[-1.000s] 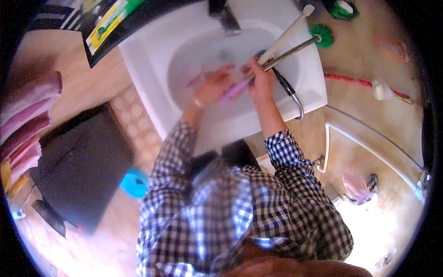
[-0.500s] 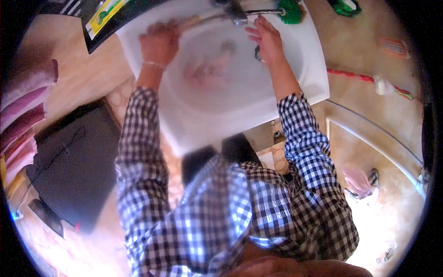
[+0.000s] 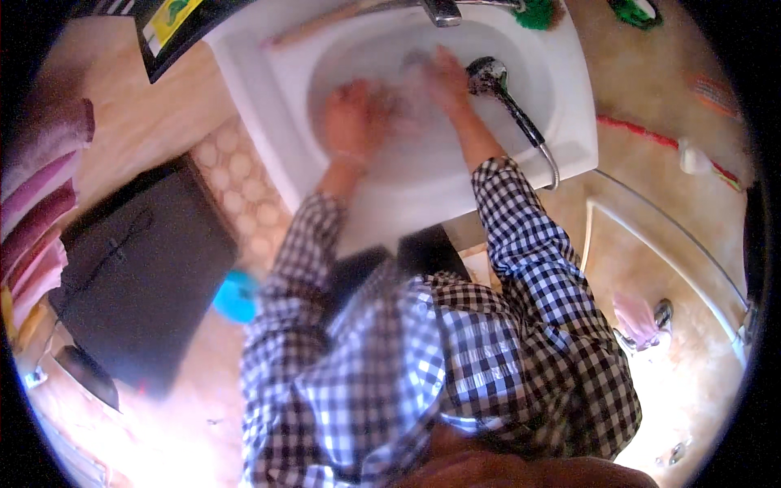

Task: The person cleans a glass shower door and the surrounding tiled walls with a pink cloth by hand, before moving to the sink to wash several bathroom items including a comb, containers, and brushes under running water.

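Both hands are over the basin of a white sink (image 3: 264,138). My left hand (image 3: 354,122) is on its left side, blurred, with its fingers curled out of sight. Close by on the right, my right hand (image 3: 446,81) reaches down below the tap (image 3: 442,11), its fingers smeared by motion. A blurred pinkish patch lies between the hands; I cannot make out what it is. Beside my right hand a black and chrome shower head (image 3: 489,75) rests in the basin, its hose over the front rim. Along the back rim lies a brush with a pale handle (image 3: 317,24) and green bristles (image 3: 535,12).
A black-edged item with a yellow label (image 3: 171,20) stands at the sink's back left. Left are a large dark box (image 3: 150,268), a light-blue object (image 3: 235,297) and hanging pink towels (image 3: 49,195). Right are a red stick (image 3: 639,130), a curved white edge (image 3: 651,240) and a pink cloth (image 3: 634,317).
My left hand has left the brush handle at the back rim and moved down into the basin. My right hand has shifted left and down. The shower head now shows fully.
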{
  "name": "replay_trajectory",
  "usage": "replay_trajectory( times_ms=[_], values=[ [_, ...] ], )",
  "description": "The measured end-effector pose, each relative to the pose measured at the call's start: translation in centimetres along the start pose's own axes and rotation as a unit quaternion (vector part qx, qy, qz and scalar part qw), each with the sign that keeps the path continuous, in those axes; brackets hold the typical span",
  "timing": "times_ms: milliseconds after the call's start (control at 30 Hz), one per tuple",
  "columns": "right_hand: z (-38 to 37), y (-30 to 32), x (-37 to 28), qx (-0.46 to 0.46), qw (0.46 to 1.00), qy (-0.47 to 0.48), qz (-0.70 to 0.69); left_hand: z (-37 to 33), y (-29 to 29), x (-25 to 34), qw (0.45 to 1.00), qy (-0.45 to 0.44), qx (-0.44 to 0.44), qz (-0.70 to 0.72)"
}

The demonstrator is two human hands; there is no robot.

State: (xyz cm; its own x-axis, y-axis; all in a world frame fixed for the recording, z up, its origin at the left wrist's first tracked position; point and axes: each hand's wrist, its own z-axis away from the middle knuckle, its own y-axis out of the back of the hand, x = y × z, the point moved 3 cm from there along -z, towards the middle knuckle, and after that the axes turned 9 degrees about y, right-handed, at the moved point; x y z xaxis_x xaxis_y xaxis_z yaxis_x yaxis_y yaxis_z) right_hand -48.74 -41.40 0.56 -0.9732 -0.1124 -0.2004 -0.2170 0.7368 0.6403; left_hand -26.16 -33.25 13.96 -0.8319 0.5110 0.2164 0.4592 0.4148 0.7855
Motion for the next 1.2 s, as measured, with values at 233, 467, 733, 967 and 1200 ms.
replay_trajectory(
  times_ms=[233, 467, 733, 967, 1200],
  values=[
    [-3.8, 3.7, -8.6, -0.145, 0.932, -0.137, -0.302, -1.4, 0.5, -2.6, 0.957, 0.076, -0.238, -0.148],
    [-0.9, 1.6, -11.8, -0.069, 0.987, -0.004, -0.144, -1.5, -7.0, -5.0, 0.957, 0.189, -0.221, -0.013],
    [-3.7, 14.7, -11.4, 0.012, 0.951, 0.034, -0.308, 0.1, -6.8, -8.6, 0.938, 0.168, -0.253, 0.168],
    [10.6, 21.0, 14.4, 0.322, 0.704, -0.355, -0.525, 0.8, -10.4, -14.9, 0.931, 0.216, -0.268, 0.121],
    [7.7, 45.2, 23.5, 0.542, 0.611, -0.223, -0.531, -0.5, -13.9, -24.1, 0.919, 0.270, -0.273, 0.087]
  ],
)
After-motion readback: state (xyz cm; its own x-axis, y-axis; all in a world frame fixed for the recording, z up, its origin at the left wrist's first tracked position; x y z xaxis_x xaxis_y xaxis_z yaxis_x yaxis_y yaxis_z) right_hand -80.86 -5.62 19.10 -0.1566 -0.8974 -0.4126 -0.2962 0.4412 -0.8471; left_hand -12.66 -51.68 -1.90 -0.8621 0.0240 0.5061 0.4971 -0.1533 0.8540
